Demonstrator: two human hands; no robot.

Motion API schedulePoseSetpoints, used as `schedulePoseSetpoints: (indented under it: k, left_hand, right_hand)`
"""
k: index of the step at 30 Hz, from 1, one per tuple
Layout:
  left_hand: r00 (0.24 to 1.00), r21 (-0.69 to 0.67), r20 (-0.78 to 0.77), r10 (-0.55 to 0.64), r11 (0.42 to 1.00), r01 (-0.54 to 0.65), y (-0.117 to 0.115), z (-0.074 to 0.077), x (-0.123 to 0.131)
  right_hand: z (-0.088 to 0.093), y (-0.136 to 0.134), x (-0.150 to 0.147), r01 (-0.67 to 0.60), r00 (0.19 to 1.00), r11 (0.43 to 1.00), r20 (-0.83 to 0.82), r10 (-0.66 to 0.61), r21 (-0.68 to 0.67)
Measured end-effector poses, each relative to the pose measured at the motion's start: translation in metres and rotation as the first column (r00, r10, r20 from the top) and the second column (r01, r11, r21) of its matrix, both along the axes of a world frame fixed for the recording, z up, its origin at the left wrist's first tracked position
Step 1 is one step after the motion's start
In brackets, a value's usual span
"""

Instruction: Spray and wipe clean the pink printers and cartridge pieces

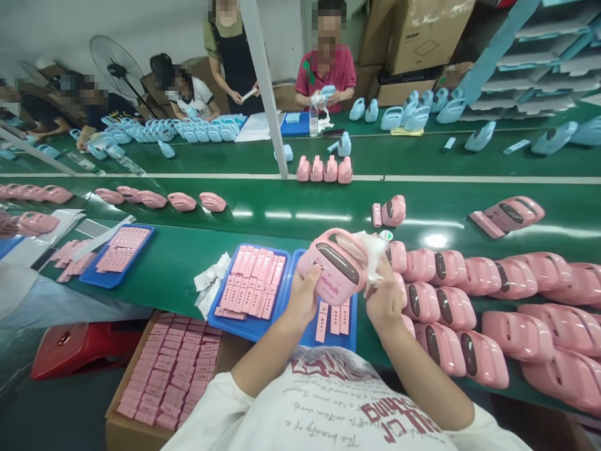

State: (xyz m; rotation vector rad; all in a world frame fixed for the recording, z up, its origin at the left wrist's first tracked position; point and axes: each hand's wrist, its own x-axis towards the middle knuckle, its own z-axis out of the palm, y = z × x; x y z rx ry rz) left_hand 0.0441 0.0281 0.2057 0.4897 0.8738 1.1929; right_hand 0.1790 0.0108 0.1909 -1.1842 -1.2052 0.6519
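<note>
My left hand point(306, 294) grips a pink handled plastic device point(331, 275) by its lower left side, thumb on the printed front. The device has a dark oval window and a loop handle at the top. In my right hand point(385, 300) a crumpled white cloth point(374, 254) is bunched against the device's right side. Beneath my hands is a blue tray point(310, 338) with a few pink remote-like pieces point(335, 318) in it. Beside it on the left, another blue tray point(284, 258) holds rows of the same pieces.
Rows of pink devices point(474, 275) crowd the right side. A green conveyor point(263, 191) crosses ahead, carrying spaced pink units. A white crumpled cloth point(213, 279) lies left of the trays. A cardboard box point(117, 432) of pink pieces stands below. Co-workers point(326, 69) sit opposite among light-blue devices.
</note>
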Motion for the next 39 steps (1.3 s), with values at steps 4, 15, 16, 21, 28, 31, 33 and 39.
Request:
schedulePoseSetpoints:
  k: [4,15,16,21,28,31,33,39]
  left_hand:
    - [0.990,0.046,-0.138,-0.018,0.999,0.025,0.002,-0.007,-0.012]
    - [0.891,0.098,-0.449,-0.069,0.987,0.126,0.011,-0.014,-0.033]
    - [0.893,0.116,-0.448,-0.044,0.987,0.107,0.011,-0.016,-0.034]
    - [0.923,0.059,-0.384,-0.013,0.997,0.039,0.010,-0.029,-0.033]
    - [0.948,0.030,-0.315,-0.042,0.998,0.055,0.008,-0.032,-0.025]
    - [0.941,0.029,-0.331,-0.070,0.996,0.084,0.007,-0.031,-0.023]
    - [0.916,0.049,-0.398,-0.058,0.995,0.084,0.007,-0.031,-0.024]
    - [0.782,0.158,-0.592,-0.192,0.925,0.346,0.011,-0.024,-0.028]
  right_hand:
    - [0.010,0.017,0.025,-0.157,0.951,0.987,0.263,0.159,-0.028]
    - [0.020,0.049,0.018,-0.119,0.677,0.902,0.631,0.379,-0.414]
    - [0.020,0.048,0.018,-0.123,0.720,0.901,0.588,0.369,-0.416]
    - [0.011,0.035,0.032,-0.051,0.904,0.937,0.383,0.191,-0.346]
    - [-0.019,0.012,0.034,-0.193,0.923,0.981,0.339,0.179,0.008]
    - [-0.023,0.015,0.030,-0.290,0.873,0.957,0.412,0.261,0.009]
    - [-0.016,0.021,0.031,-0.268,0.857,0.957,0.425,0.290,-0.113]
    - [0.022,0.042,0.034,-0.200,0.671,0.861,0.575,0.469,-0.468]
